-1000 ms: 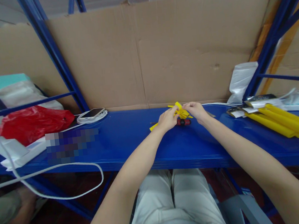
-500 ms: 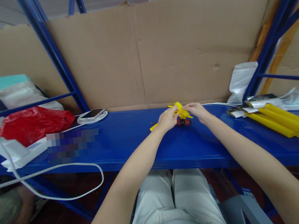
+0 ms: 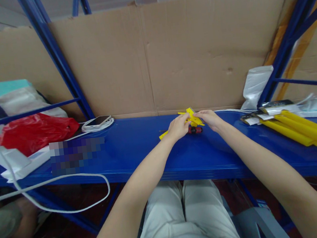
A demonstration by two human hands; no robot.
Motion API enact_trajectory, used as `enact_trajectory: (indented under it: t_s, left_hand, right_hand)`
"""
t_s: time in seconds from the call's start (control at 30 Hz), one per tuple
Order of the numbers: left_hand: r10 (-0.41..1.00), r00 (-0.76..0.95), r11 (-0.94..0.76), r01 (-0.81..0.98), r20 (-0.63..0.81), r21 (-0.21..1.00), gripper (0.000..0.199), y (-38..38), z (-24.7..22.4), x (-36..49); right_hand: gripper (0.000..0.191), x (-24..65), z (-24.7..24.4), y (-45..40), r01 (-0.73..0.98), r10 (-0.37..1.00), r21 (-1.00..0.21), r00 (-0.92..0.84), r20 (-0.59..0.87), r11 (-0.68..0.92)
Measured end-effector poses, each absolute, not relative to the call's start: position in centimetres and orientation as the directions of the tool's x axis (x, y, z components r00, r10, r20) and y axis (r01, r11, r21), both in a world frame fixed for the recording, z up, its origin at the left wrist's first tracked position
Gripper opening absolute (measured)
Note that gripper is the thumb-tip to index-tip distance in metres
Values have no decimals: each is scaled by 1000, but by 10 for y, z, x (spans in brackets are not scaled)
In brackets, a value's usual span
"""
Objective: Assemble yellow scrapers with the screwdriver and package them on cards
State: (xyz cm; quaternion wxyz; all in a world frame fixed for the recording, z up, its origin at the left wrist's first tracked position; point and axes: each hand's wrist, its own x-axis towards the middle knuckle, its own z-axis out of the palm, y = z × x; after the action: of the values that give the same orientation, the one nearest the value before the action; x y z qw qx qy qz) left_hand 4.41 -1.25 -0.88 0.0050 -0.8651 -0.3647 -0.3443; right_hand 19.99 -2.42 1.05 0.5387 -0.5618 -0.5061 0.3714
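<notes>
fingers of our left hand (image 3: 179, 127) were drawn together on the near left side of a small, bright yellow piece with thin projecting arms (image 3: 194, 119), while the fingertips of our right hand (image 3: 210, 119) were pinched on its upper right side. we had the yellow piece between both hands, over the far part of the glossy blue metal table (image 3: 140, 163); we could not tell whether it touched the surface. just below it lay a short red-and-black cylindrical object (image 3: 195, 130), and a flat yellow strip (image 3: 163, 135) showed beside our left wrist. off to our right we had a bundle of long yellow tubes (image 3: 299, 129), with a crinkled white plastic pouch (image 3: 256, 86) behind it, against the tall brown cardboard panel (image 3: 151, 58). well to our left, a dark-screened phone (image 3: 100, 120) rested on a coiled white cable (image 3: 98, 127), near a shiny red plastic bag (image 3: 37, 133).
</notes>
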Motion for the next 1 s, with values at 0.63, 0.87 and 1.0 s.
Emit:
enact_trajectory:
  t_s: [0.63,0.87,1.0]
  left_hand:
    - [637,458,-724,631,620,278,28,-15,-6,47]
    - [660,464,-709,644,592,286,28,-19,-4,48]
    - [668,468,-705,647,579,290,28,-19,-4,49]
  right_hand:
    - [16,238,7,-10,634,860,-764,317,400,121]
    - [45,277,-4,-12,937,900,-264,306,310,-227]
    - [50,283,-15,-9,942,929,-215,304,210,-259]
